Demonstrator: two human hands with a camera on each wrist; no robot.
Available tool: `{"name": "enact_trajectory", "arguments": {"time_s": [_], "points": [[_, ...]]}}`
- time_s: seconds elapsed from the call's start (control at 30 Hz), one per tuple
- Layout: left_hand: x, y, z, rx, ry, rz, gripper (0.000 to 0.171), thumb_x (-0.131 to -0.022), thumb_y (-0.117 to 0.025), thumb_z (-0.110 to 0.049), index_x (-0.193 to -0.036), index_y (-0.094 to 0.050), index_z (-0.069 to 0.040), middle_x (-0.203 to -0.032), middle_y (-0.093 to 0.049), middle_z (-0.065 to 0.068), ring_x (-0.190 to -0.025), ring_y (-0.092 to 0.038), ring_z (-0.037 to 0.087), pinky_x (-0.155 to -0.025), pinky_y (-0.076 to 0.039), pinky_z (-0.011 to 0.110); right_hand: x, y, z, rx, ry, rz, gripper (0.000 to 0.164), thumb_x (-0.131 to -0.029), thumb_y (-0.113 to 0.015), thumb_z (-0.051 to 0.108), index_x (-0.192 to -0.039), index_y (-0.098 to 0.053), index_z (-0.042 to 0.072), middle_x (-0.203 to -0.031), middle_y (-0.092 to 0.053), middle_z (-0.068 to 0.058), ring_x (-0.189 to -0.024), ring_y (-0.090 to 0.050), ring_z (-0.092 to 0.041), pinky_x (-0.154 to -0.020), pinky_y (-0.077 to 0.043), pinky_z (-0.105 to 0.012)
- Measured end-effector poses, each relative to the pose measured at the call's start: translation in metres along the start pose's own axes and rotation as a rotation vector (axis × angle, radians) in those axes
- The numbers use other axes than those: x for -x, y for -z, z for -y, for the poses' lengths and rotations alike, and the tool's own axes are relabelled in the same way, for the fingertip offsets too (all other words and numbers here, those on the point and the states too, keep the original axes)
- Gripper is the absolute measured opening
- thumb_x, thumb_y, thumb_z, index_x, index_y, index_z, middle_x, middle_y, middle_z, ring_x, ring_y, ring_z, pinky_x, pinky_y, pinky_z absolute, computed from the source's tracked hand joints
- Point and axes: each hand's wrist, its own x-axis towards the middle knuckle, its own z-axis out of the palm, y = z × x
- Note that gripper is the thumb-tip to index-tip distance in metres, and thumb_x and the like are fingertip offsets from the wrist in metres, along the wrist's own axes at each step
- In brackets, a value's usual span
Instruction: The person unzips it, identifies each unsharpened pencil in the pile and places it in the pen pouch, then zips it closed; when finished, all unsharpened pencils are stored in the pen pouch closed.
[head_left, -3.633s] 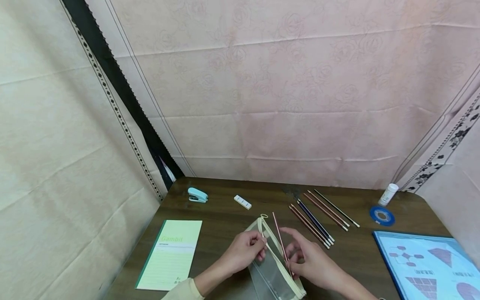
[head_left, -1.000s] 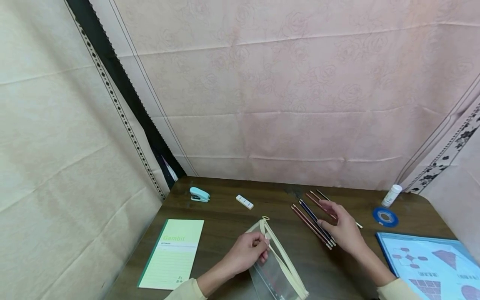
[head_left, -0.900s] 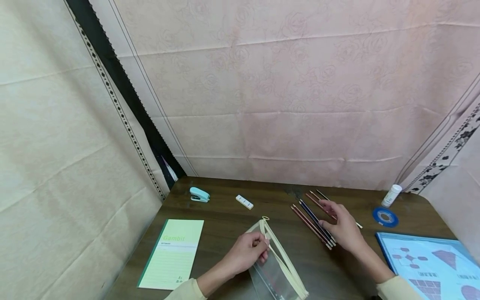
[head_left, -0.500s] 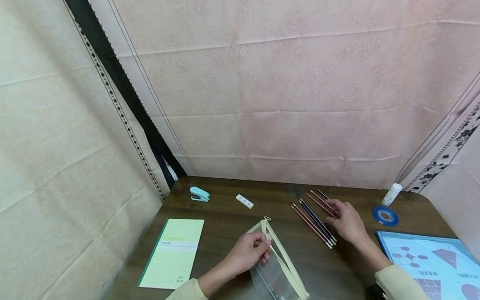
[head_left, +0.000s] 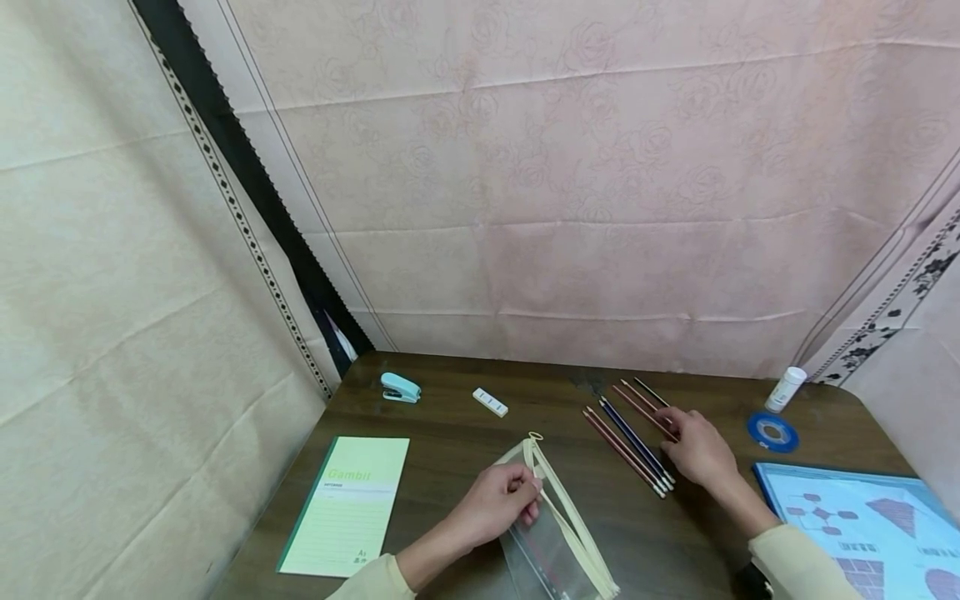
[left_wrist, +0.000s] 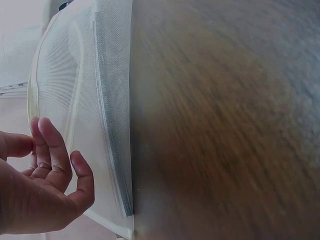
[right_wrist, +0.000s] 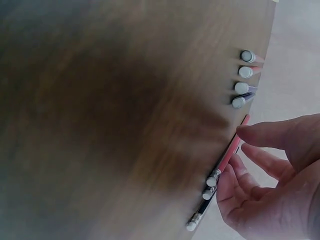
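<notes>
My left hand (head_left: 498, 503) pinches the cream zipper edge of a see-through mesh pencil case (head_left: 551, 554); its mouth is parted. In the left wrist view, the thumb and fingers of the left hand (left_wrist: 47, 172) meet at the rim of the case (left_wrist: 112, 115). A faint reddish streak shows through the mesh in the head view. Over at the pencils, my right hand (head_left: 699, 446) pinches a reddish-brown pencil (head_left: 637, 404). The right wrist view has the thumb of the right hand (right_wrist: 272, 180) against that red pencil (right_wrist: 230, 152), fingertips on its other side. Dark pencils (right_wrist: 197, 219) lie close by.
More pencils (head_left: 626, 450), reddish and dark blue, lie between case and right hand. A light-blue stapler (head_left: 401, 387), a white eraser (head_left: 491, 402) and a green notebook (head_left: 345, 504) are to the left. Blue tape (head_left: 773, 432), a glue stick (head_left: 786, 389) and a blue folder (head_left: 862, 525) are right.
Earlier my right hand held a pencil at the case's mouth. It has since left that pencil, moved right to the loose pencils and drawn its fingers in on one. The left hand stays put.
</notes>
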Motion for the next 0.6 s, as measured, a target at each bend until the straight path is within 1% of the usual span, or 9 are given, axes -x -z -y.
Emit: {"name": "enact_trajectory", "arguments": {"time_s": [0.17,0.27,0.43,0.6], "points": [[-0.0010,-0.0002,0.0007,0.002,0.002,0.001,0.028,-0.097,-0.056,-0.034,-0.080,-0.063,-0.013,-0.067,-0.066,-0.001,-0.061,-0.064,0.012,-0.054,-0.045,0.022,0.0002,-0.0010,-0.0007,0.017,-0.004,-0.001,0.048,-0.077,-0.067,0.003,-0.123,-0.060,0.011,-0.095,-0.063,-0.014,-0.081,-0.059,-0.025,-0.061,-0.046,-0.039],[-0.0013,-0.0003,0.0010,0.009,0.006,0.005,0.027,-0.097,-0.056,-0.032,-0.080,-0.063,-0.013,-0.067,-0.066,-0.001,-0.060,-0.064,0.012,-0.055,-0.046,0.022,-0.0009,-0.0022,-0.0010,0.021,-0.017,0.015,0.051,-0.075,-0.064,0.000,-0.125,-0.059,0.014,-0.096,-0.063,-0.013,-0.079,-0.059,-0.024,-0.060,-0.045,-0.037],[-0.0009,-0.0011,0.0005,0.026,0.012,0.014,0.027,-0.097,-0.056,-0.034,-0.081,-0.063,-0.013,-0.067,-0.066,-0.001,-0.061,-0.064,0.013,-0.057,-0.047,0.023,-0.0033,-0.0048,-0.0024,0.025,-0.036,0.052,0.051,-0.078,-0.064,0.000,-0.126,-0.059,0.017,-0.096,-0.064,-0.012,-0.077,-0.059,-0.023,-0.058,-0.046,-0.037],[0.0002,-0.0019,-0.0011,0.028,0.007,0.013,0.026,-0.097,-0.056,-0.030,-0.081,-0.063,-0.011,-0.067,-0.066,0.001,-0.061,-0.064,0.012,-0.056,-0.047,0.023,-0.0050,-0.0056,-0.0042,0.045,-0.029,0.069,0.053,-0.079,-0.063,-0.001,-0.128,-0.059,0.018,-0.092,-0.064,-0.010,-0.073,-0.056,-0.020,-0.056,-0.045,-0.035]]}}
